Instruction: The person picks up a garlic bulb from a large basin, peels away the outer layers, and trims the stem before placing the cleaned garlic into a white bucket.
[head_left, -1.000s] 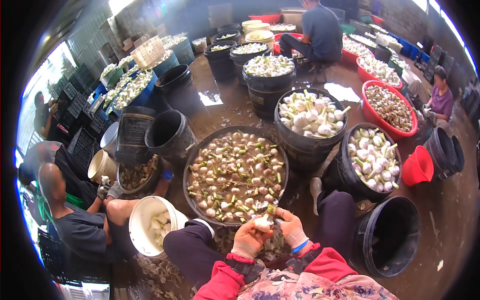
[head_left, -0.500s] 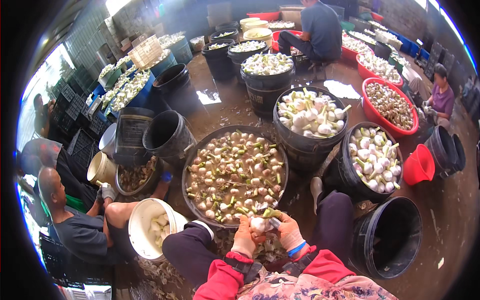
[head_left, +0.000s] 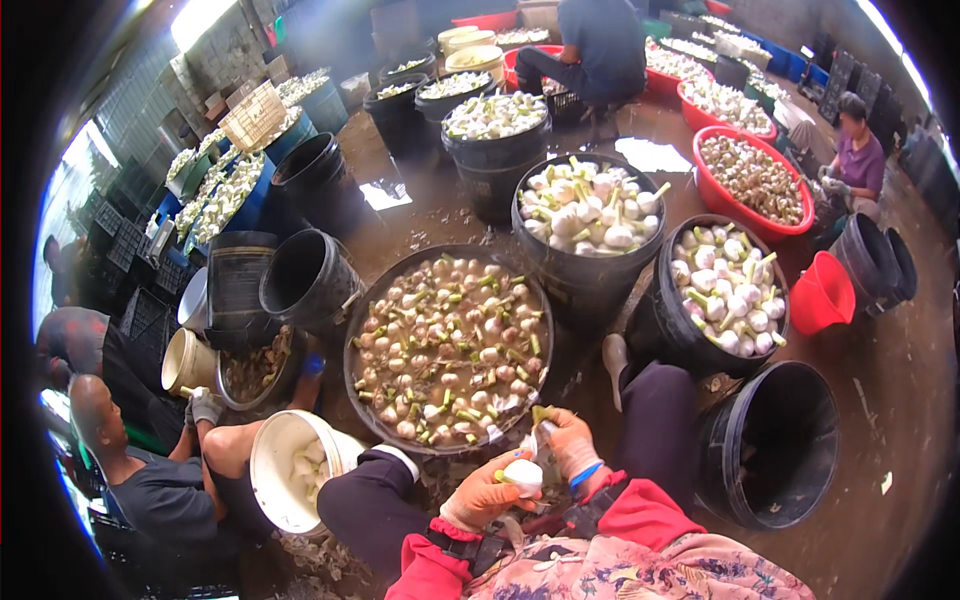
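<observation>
My left hand (head_left: pixel 484 496), in an orange-palmed glove, is closed around a white garlic bulb (head_left: pixel 523 477) with a short green stem end. To its right and slightly higher, my right hand (head_left: pixel 570 446), gloved alike, pinches a strip of garlic peel (head_left: pixel 541 414) with a greenish end. Something pale and narrow beside those fingers is too small to make out. Just beyond my hands stands a wide dark tub (head_left: pixel 352 385) of murky water, with many unpeeled garlic bulbs (head_left: pixel 450 345) floating in it.
A black bucket (head_left: pixel 590 275) and another black bucket (head_left: pixel 655 325) hold peeled bulbs. At right stand an open black bucket (head_left: pixel 715 455) and a red bucket (head_left: pixel 822 290). A white bucket (head_left: pixel 285 500) is left of my knee, beside a seated person (head_left: pixel 160 500). Peelings litter the floor.
My hands have drawn apart: the left, holding the bulb, moved lower, while the right moved up with the peel strip. The whole view has shifted slightly.
</observation>
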